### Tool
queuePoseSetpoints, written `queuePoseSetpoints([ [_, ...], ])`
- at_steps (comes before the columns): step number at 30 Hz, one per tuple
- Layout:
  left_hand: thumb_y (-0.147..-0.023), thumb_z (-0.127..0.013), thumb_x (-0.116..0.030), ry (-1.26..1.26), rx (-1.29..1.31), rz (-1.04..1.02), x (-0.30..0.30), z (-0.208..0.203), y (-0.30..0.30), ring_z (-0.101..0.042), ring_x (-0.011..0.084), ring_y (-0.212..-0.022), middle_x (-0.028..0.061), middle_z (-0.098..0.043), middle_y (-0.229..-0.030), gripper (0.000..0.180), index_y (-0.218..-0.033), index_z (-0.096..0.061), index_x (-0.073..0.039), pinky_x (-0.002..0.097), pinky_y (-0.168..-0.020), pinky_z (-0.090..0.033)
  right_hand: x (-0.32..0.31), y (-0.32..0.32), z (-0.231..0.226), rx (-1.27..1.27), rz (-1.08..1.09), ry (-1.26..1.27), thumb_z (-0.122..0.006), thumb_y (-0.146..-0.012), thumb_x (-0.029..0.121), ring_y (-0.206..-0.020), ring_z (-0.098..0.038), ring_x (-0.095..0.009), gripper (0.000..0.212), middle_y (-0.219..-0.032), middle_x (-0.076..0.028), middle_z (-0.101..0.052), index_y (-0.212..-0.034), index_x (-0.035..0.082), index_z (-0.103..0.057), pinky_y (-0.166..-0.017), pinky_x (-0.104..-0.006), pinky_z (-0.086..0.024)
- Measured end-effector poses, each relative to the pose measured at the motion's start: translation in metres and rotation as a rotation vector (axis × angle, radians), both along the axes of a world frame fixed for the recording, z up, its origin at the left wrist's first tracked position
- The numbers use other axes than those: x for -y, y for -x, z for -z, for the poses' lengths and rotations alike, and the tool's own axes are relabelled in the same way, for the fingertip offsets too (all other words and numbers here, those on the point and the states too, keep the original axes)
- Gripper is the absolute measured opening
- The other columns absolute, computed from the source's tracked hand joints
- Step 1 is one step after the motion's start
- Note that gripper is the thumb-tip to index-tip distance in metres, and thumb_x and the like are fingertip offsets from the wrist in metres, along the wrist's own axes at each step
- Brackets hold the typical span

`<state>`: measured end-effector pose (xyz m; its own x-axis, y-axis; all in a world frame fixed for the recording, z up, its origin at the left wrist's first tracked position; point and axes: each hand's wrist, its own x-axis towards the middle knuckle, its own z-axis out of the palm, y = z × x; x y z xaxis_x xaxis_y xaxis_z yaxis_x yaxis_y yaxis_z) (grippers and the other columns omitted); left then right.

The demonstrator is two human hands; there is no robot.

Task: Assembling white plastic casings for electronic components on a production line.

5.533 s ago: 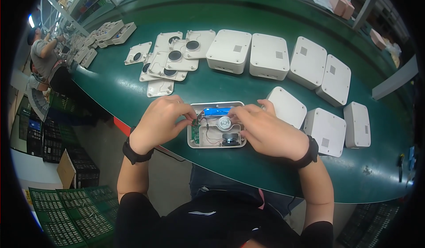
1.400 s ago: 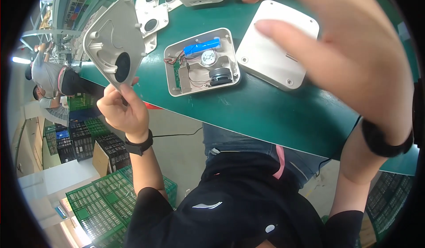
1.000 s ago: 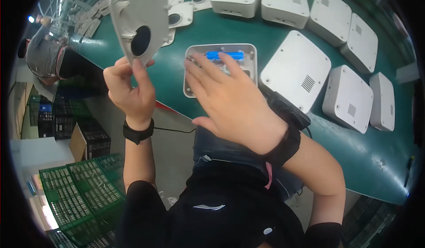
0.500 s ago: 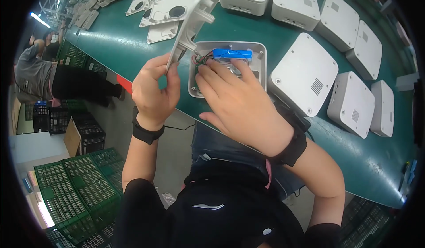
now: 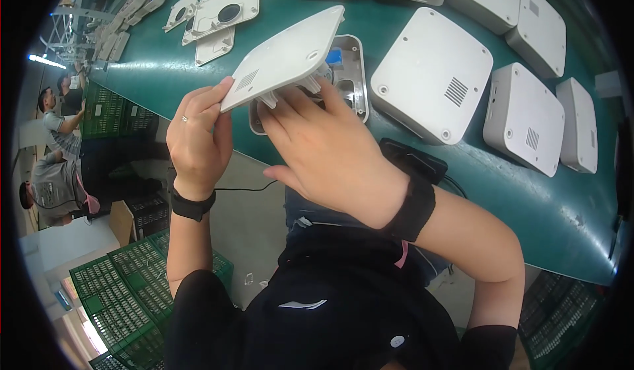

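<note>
My left hand (image 5: 197,134) grips the near-left corner of a flat white plastic cover (image 5: 285,57) with a small vent grille, held tilted over an open white housing (image 5: 353,76) on the green table. A blue part shows inside the housing, mostly hidden by the cover. My right hand (image 5: 328,150) reaches under the cover's near edge, fingertips touching its underside pegs and the housing's rim. Both wrists wear black bands.
Several closed white boxes (image 5: 432,76) lie to the right and along the far side of the green table (image 5: 541,198). Loose white cover plates with round holes (image 5: 224,16) lie far left. Green crates (image 5: 119,297) stand on the floor; other people (image 5: 56,185) sit at left.
The cover, earlier held up on edge in my left hand, has come down flat over the open housing. My right hand has slid from inside the housing to the cover's near edge.
</note>
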<state>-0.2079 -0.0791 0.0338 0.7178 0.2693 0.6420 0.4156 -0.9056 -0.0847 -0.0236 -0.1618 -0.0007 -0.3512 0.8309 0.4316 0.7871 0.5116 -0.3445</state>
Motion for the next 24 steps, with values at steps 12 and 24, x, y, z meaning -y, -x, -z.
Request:
queuePoseSetpoints([
  [12, -0.084, -0.060, 0.011, 0.199, 0.055, -0.080, 0.000, -0.009, 0.000, -0.068, 0.0299, -0.081, 0.0207, -0.069, -0.099, 0.018, -0.089, -0.044, 0.001, 0.0331, -0.073, -0.054, 0.021, 0.009, -0.009, 0.091, 0.010, 0.014, -0.064, -0.080, 0.048, -0.131, -0.038, -0.029, 0.070, -0.133, -0.016, -0.049, -0.128, -0.001, -0.049, -0.108, -0.0448, -0.029],
  [24, -0.078, -0.062, 0.012, 0.064, -0.140, 0.031, -0.005, -0.019, 0.000, -0.067, 0.0352, -0.082, 0.0220, -0.068, -0.102, 0.020, -0.087, -0.046, 0.003, 0.0352, -0.071, -0.055, 0.063, 0.027, -0.026, -0.054, -0.288, 0.060, -0.058, -0.085, 0.049, -0.130, -0.041, -0.029, 0.067, -0.132, -0.019, -0.050, -0.129, -0.001, -0.050, -0.109, -0.0444, -0.028],
])
